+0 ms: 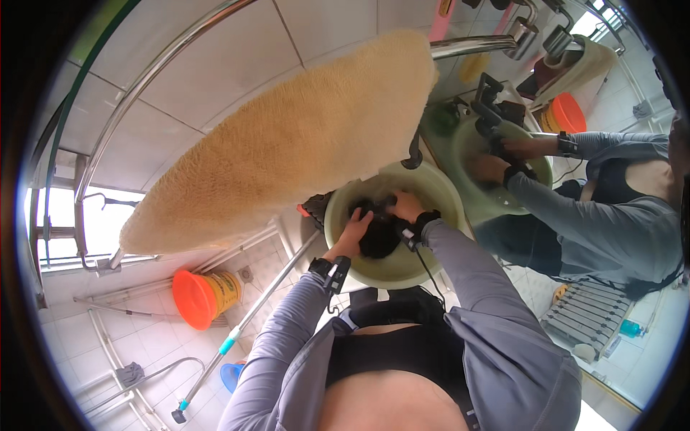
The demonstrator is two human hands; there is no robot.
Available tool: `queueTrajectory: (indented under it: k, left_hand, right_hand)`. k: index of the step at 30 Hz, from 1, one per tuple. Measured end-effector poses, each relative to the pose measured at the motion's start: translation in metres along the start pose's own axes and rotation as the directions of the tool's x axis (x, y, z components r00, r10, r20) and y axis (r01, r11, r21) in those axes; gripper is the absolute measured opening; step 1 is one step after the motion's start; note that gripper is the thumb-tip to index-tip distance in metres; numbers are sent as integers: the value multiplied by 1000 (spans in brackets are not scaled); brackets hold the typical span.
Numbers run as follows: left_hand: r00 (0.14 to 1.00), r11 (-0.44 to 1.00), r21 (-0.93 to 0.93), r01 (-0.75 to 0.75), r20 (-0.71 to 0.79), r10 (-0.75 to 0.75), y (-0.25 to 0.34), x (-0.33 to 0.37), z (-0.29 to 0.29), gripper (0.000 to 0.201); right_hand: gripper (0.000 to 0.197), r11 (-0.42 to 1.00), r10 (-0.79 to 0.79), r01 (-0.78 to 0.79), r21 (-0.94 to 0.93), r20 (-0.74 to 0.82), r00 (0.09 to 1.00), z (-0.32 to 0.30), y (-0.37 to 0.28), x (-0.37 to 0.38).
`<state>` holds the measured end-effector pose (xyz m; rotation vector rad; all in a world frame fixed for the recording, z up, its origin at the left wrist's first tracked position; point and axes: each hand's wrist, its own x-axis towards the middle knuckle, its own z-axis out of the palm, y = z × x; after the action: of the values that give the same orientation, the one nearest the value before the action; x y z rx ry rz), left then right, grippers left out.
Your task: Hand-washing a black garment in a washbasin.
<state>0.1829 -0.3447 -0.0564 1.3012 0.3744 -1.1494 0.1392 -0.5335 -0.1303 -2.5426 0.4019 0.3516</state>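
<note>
A pale green basin (332,231) stands before me with a wet black cloth (379,241) bunched up inside it. Its folds are too dark to show what kind of cloth it is. At the cloth's left side, my left hand (351,234) grips it, thumb raised and fingers partly hidden in the dark folds. My right hand (408,207) is closed on the cloth's upper right part, its fingers slightly blurred. Both wrists wear black bands with small devices.
A cream towel (287,136) hangs from a metal rail (165,61) above the basin's left. An orange bucket (194,298) and a long pole (248,323) are at the lower left. On the right, a mirror (496,208) reflects me and the basin.
</note>
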Motion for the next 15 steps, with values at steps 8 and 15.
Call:
queueTrajectory:
  k: [8,15]
  left_hand:
    - [970,902,-386,192,212,-116,18,-21,-22,54]
    - [958,900,-417,126,288,-1,8,-36,-9,35]
  right_hand:
    - [49,604,8,-93,792,110,994,-63,-139,-95]
    - [38,848,-16,201,490,-356,934,-67,-160,-115]
